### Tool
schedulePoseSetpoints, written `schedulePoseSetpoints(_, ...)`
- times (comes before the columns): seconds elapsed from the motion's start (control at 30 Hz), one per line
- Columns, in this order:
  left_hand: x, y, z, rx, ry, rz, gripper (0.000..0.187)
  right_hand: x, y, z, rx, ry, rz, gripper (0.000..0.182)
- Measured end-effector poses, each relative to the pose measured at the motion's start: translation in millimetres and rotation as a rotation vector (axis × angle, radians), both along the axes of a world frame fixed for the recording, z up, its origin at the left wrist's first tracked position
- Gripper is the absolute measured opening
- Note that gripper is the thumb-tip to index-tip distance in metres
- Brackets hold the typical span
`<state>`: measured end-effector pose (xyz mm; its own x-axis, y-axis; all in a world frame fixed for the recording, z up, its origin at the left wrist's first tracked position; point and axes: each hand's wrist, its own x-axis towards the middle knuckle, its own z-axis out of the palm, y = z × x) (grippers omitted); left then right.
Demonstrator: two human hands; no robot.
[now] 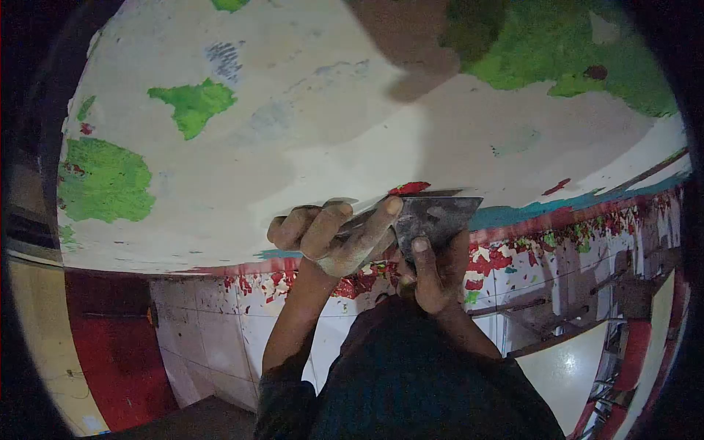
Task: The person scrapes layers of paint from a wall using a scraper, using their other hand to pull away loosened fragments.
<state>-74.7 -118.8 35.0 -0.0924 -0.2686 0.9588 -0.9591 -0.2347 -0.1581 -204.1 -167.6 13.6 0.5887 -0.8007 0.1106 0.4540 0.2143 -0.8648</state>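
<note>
The right hand [438, 277] grips a flat grey scraper [449, 216], its straight edge at the patchy wall [220, 176], beside a red paint flake [409, 188]; the left hand's fingers [326, 229] are partly curled near the scraper's corner, whether gripping anything I cannot tell; paint chips [488, 260] litter the floor [279, 337].

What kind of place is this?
Probably an indoor room being redone: the pale wall has patchy green paint, red flakes litter the tiled floor, and the right hand holds a flat scraper.
</note>
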Motion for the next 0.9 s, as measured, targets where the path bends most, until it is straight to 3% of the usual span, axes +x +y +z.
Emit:
schedulePoseSetpoints(0.07,5.4,-1.0,-4.1,-0.03,-0.031,-0.026,0.031,-0.6,1.0,-2.9,-0.003,0.015,0.002,0.039)
schedulePoseSetpoints(0.2,19.3,11.2,-54.0,0.02,0.26,-0.17,0.033,-4.9,3.9,-2.9,0.049,0.049,0.044,0.04)
schedulePoseSetpoints(0.33,17.3,8.7,-56.8,0.037,0.386,-0.195,0.032,-5.6,5.2,12.7,0.147,0.07,0.088,0.042)
schedulePoseSetpoints(0.67,6.2,-4.5,-38.8,0.01,0.147,-0.015,0.028,-4.0,7.9,16.5,0.165,0.058,0.093,0.043)
schedulePoseSetpoints(0.77,-0.4,1.6,-1.2,0.09,-0.046,0.008,0.041,-0.9,10.3,17.3,0.108,0.042,0.021,0.042)
schedulePoseSetpoints(0.9,2.7,5.9,-3.9,0.175,-0.068,-0.001,0.049,-0.7,7.6,13.3,0.06,0.016,0.049,0.039)
